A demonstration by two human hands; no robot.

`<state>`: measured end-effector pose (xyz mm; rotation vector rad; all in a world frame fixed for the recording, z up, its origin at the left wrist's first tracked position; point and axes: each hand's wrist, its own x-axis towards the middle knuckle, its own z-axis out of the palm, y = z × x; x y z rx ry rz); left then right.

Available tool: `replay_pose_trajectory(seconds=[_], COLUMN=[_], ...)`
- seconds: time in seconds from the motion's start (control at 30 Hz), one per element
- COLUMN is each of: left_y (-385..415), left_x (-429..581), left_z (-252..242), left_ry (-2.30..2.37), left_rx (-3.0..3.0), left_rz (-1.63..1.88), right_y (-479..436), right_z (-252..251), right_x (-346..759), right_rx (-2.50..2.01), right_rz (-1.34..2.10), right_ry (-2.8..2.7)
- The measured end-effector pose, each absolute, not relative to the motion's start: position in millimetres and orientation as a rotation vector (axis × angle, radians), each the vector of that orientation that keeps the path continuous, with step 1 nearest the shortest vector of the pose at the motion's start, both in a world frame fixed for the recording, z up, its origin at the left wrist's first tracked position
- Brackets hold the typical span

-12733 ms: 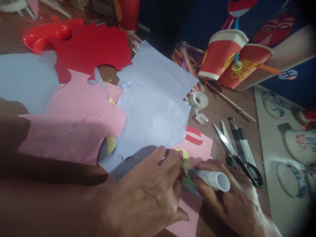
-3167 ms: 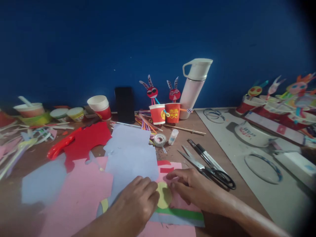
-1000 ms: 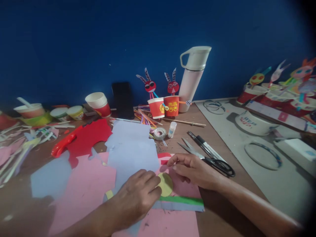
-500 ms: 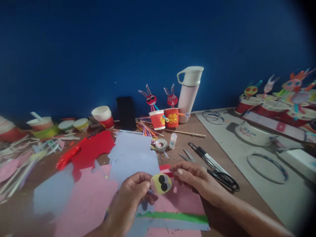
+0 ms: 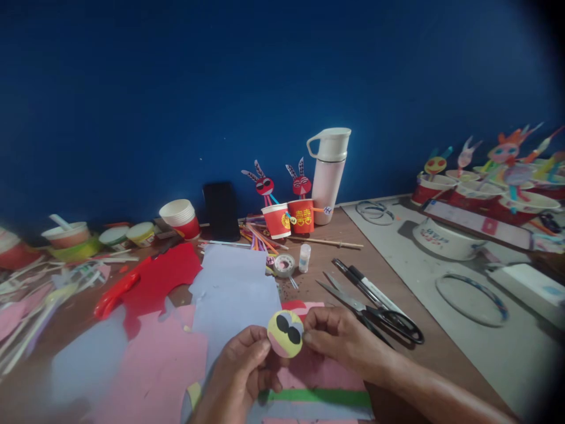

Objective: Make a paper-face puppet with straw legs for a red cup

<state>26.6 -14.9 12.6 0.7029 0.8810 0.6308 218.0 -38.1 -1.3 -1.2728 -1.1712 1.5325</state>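
Yellow paper face (image 5: 286,338), pinched at opposite sides of its rim above the near part of the table (image 5: 432,356).

Head view: held up over a pink paper sheet (image 5: 329,376), well apart from the table's far edge along the blue wall (image 5: 176,106). Gripped at the left rim by thumb and finger of the left hand (image 5: 233,365), at the right rim by closed fingertips of the right hand (image 5: 344,338); scissors (image 5: 361,305) near the latter. Likely light, thin and bendy, quick to crease or tear; best taken by the bare rim, clear of the black ovals (image 5: 293,335). Hidden: the face's back and the fingertips behind it. Cut off: the table's near edge. Partly covered: red paper pieces (image 5: 294,305).
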Motion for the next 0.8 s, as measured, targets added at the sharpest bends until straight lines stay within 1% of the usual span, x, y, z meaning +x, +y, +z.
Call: replay_pose_trajectory(seconds=[0.23,0.4,0.47,0.53,0.63,0.7,0.8], left_y=[-10.1,-9.0,-7.6,-5.6,-4.6,-6.9,-13.4], left_x=[21.5,17.4,13.1,8.1,3.5,4.6,10.6], left_z=[10.5,16.9,17.4,15.0,7.3,2.5,-1.1], left_ry=[0.749,0.865,0.911,0.894,0.664,0.488,0.420], left_rx=[0.760,1.017,1.226,1.562,2.206,2.504,2.676], left_rz=[0.663,0.565,0.609,0.785,0.976,0.969,0.862], right_y=[-40.8,-45.4,-44.1,-41.1,-36.8,-35.6,-36.2], right_z=[5.6,11.0,12.8,14.5,17.6,19.9,22.1], right_x=[219.2,215.6,217.3,222.4,232.8,237.8,239.4], right_rx=[-1.316,-1.366,-1.393,-1.418,-1.474,-1.511,-1.525], right_rz=[1.425,1.307,1.261,1.214,1.153,1.126,1.114], right_ry=[-1.281,-1.416,-1.435,-1.419,-1.368,-1.347,-1.352])
